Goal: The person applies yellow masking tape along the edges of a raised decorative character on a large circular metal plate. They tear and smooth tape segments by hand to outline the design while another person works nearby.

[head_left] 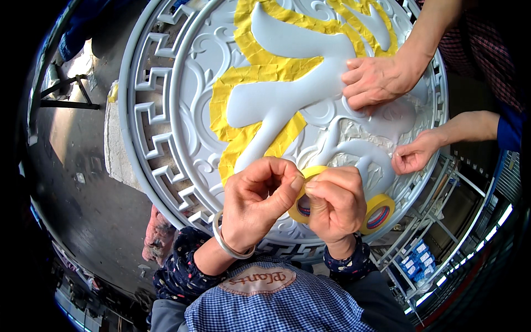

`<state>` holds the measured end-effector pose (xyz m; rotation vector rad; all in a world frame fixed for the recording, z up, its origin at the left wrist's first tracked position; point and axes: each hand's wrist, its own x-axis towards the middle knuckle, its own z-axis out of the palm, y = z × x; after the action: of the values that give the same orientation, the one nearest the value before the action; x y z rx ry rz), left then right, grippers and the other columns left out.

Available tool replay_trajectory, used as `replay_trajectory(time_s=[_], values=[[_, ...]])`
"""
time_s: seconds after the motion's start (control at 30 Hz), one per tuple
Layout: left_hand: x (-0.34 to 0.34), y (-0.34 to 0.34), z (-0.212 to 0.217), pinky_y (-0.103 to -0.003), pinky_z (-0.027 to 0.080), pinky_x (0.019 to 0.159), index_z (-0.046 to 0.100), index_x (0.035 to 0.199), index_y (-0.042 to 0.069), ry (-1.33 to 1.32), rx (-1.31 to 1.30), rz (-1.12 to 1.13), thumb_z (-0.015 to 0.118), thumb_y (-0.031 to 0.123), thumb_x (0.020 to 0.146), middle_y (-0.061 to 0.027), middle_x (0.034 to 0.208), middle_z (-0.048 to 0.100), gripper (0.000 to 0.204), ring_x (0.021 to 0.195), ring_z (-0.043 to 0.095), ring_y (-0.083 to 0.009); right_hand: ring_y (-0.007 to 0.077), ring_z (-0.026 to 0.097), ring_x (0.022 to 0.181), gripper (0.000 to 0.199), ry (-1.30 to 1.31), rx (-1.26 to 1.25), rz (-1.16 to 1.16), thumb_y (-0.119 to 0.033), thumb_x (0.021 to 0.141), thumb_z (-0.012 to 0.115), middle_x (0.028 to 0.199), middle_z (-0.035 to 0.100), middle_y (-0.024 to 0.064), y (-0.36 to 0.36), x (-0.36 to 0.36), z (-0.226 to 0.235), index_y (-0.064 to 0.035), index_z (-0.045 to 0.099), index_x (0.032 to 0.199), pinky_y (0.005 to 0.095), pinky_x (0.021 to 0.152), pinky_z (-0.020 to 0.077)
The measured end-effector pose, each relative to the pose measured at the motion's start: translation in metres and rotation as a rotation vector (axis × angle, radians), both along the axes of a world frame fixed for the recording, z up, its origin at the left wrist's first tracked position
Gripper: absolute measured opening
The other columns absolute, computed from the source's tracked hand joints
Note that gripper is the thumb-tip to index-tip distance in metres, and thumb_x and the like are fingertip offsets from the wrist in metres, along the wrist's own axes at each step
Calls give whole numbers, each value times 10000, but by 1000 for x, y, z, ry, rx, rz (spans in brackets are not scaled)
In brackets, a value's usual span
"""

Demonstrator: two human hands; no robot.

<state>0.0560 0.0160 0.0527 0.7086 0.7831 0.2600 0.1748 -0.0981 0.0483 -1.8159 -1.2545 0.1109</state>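
A big round grey-white relief panel [203,110] with a fretwork border lies before me, its raised smooth shape [310,91] edged by crinkled yellow masking tape [276,65]. Over the panel's near edge, my right hand [337,205] is closed on a roll of yellow masking tape [299,211]. Thumb and forefinger of my left hand [254,202] are pinched together against that roll's left side; whatever lies between them is too small to make out. A second yellow tape roll [381,213] sits just right of my right hand.
From the right, another person's hand [381,83] presses on the raised shape, and their other hand [416,155] is at the panel's right rim. A metal rack [442,193] with blue packages [418,260] stands lower right. A white slab [117,144] lies beside the panel's left.
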Motion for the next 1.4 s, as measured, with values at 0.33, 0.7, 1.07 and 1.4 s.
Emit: replay_trajectory(time_s=[0.33, 0.7, 1.07, 1.4], values=[[-8, 5, -23, -258, 539, 837, 577, 1287, 9, 35, 269, 165, 696, 62, 1030, -41, 1105, 632, 288, 886, 660, -95, 209, 657, 817, 163, 342, -151, -13, 25, 953, 738, 999, 678, 106, -2, 23, 17, -25, 704, 1105, 294, 732, 534], [-6, -3, -34, -270, 524, 844, 364, 1495, 35, -20, 294, -41, 799, -17, 882, -112, 1392, 428, 754, 1042, 723, -165, 164, 630, 771, 531, 577, -389, 73, 13, 982, 694, 918, 655, 62, -3, 18, 6, -67, 592, 1497, 296, 728, 546], [8, -6, -38, -211, 462, 757, 389, 1461, 28, 31, 349, 140, 790, -63, 861, -94, 1356, 467, 727, 968, 719, -113, 123, 645, 786, 265, 519, -325, -174, -16, 924, 781, 946, 709, 71, -2, 13, -5, -25, 677, 1168, 271, 714, 537], [21, 1, -40, -282, 560, 842, 378, 1491, 17, 83, 454, 78, 776, -79, 882, -137, 1373, 455, 734, 1028, 723, -188, 207, 639, 836, 124, 448, -273, -140, -30, 923, 771, 987, 647, 110, 11, 27, -12, 12, 655, 929, 309, 752, 509]])
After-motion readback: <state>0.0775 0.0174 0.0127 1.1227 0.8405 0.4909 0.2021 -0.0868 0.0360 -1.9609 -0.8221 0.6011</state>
